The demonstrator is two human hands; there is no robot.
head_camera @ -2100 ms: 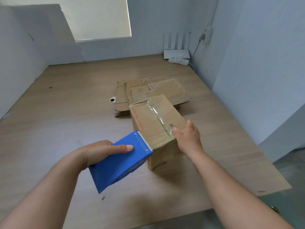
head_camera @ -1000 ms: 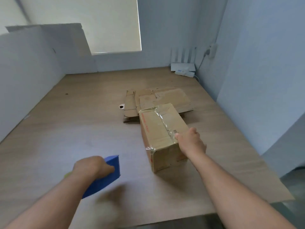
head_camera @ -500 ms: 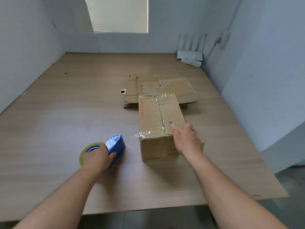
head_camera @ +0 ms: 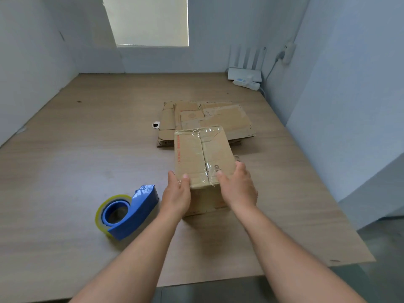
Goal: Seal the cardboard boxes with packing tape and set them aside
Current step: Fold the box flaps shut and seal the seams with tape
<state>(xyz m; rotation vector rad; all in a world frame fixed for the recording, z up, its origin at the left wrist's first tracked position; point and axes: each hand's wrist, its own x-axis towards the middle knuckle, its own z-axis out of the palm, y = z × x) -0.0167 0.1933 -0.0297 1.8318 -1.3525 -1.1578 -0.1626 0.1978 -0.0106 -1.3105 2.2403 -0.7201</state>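
A brown cardboard box (head_camera: 197, 154) stands on the wooden table (head_camera: 76, 162), its top seam covered with clear tape. My left hand (head_camera: 176, 194) holds the box's near left corner, thumb on the top edge. My right hand (head_camera: 239, 188) holds the near right corner, thumb on the top by the barcode. A blue tape dispenser (head_camera: 129, 212) with a yellowish roll lies on the table to the left of my left hand, untouched.
A stack of flattened cardboard boxes (head_camera: 218, 119) lies just behind the box. A white router (head_camera: 244, 73) and power strip sit in the far right corner. A small round cable hole (head_camera: 155, 125) is left of the stack. Walls close the table on three sides.
My left hand set the tape dispenser down on the table, let go, and moved right to the box's near left corner. My right hand stayed on the box.
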